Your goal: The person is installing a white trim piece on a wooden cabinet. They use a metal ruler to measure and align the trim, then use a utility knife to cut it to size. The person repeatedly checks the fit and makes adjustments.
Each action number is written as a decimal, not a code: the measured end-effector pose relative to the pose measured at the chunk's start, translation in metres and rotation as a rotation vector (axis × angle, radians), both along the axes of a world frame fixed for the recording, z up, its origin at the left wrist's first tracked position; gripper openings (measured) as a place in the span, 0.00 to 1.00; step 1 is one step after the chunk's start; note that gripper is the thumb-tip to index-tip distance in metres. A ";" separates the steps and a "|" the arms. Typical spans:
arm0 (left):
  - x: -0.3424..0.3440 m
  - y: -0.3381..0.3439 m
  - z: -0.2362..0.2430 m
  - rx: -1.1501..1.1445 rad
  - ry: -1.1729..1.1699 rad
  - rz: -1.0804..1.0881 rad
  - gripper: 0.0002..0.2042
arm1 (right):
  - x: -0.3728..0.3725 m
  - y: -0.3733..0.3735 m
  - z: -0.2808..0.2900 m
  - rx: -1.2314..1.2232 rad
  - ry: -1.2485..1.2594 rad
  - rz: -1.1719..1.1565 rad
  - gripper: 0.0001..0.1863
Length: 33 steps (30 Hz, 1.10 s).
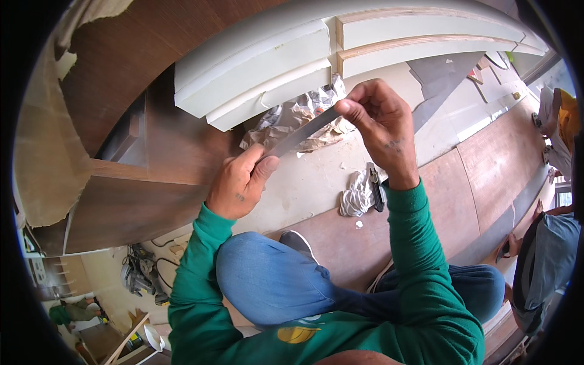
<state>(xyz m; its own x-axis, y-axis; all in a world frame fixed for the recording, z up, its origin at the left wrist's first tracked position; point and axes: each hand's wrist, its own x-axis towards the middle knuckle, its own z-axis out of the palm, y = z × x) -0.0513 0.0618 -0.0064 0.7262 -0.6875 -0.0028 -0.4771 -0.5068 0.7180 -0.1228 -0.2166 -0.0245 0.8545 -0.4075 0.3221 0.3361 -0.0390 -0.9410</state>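
Observation:
A narrow, flat grey strip (304, 134) is stretched at a slant between my two hands. My left hand (234, 185) pinches its lower end between thumb and fingers. At the upper end, my right hand (384, 131) grips it the same way, thumb on top. Just beyond the strip are pale drawer fronts (255, 67) with a crumpled heap of brown and printed paper (289, 118) beneath them. Below my right wrist, a black-and-silver tool like a utility knife (377, 190) lies against a crumpled white wad (358, 193) on the floor.
A dark brown cabinet (152, 210) stands close on my left. Power tools with cords (140, 271) lie behind it. Brown boards (432, 188) cover part of the floor. Other people (550, 261) are at the right edge. My bent knee (267, 274) is below my hands.

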 end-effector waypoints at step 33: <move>0.040 -0.014 -0.060 -0.609 -0.471 0.737 0.38 | 0.084 0.011 0.035 -1.113 -0.526 -0.537 0.13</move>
<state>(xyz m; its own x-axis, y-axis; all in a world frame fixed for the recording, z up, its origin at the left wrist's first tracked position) -0.0112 0.0473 -0.0666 0.8020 0.1315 0.5827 -0.4945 -0.4010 0.7711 -0.0390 -0.2051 0.0100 0.3462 0.0405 0.9373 0.3472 -0.9337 -0.0879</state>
